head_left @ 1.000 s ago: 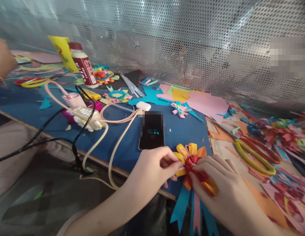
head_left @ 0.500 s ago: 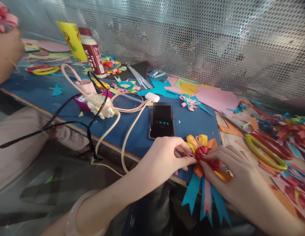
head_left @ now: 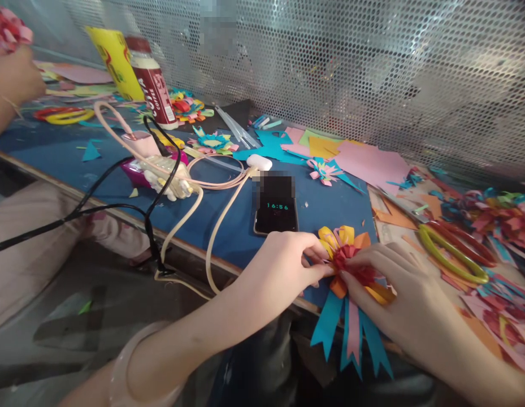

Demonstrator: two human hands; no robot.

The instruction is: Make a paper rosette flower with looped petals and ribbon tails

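At the near edge of the blue table (head_left: 241,243), the left hand (head_left: 287,260) and right hand (head_left: 402,285) still pinch the red-centred, yellow-and-orange paper rosette (head_left: 345,256), so its handling apparently continues.

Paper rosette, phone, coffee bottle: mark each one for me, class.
Paper rosette (head_left: 342,255): head view, on its red centre.
Phone (head_left: 276,206): head view, on its screen, at the clock digits.
Coffee bottle (head_left: 153,89): head view, on its dark red label.
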